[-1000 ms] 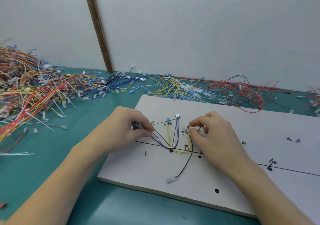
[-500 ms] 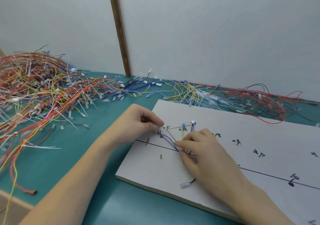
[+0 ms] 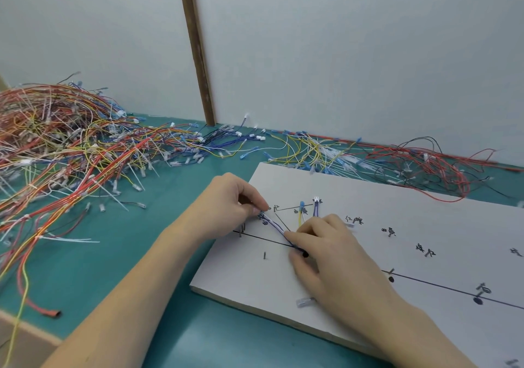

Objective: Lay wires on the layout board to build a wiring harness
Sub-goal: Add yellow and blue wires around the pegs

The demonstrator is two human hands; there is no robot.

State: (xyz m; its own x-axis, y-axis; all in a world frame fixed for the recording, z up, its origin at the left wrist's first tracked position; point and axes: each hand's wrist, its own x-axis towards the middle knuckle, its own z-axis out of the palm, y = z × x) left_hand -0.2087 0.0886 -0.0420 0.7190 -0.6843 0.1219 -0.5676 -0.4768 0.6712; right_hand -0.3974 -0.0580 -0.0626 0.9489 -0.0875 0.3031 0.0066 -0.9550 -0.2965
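Your layout board (image 3: 425, 211) lies on the teal counter (image 3: 113, 268), its near-left corner under both of your hands; the big tangle of spare wires (image 3: 71, 152) sits well off to the left of them, and a thinner drift of wires (image 3: 382, 157) runs along the wall beyond the board's far edge.

The wire in play is the purple-and-white wire (image 3: 276, 227). Its long axis runs diagonally across the board's near-left corner, from far-left down to near-right, stretched straight between your two grips. Your left hand (image 3: 229, 206) pinches its far-left end between thumb and forefinger, just beside the small pegs (image 3: 242, 228) at the board's left edge. Your right hand (image 3: 320, 248) has its fingers curled down onto the near-right end, where the wire meets the black drawn line (image 3: 263, 238) and a dark dot (image 3: 305, 253); whether those fingertips pinch it or only press it flat, I cannot tell.

Just beyond your right knuckles, a yellow wire with a blue terminal (image 3: 301, 211) and a purple pair with a white connector (image 3: 316, 204) stand up the board.

The next move likely turns on the left end: your left hand is the nearer one to the pegs, so seating that end is its job while the right holds the junction.
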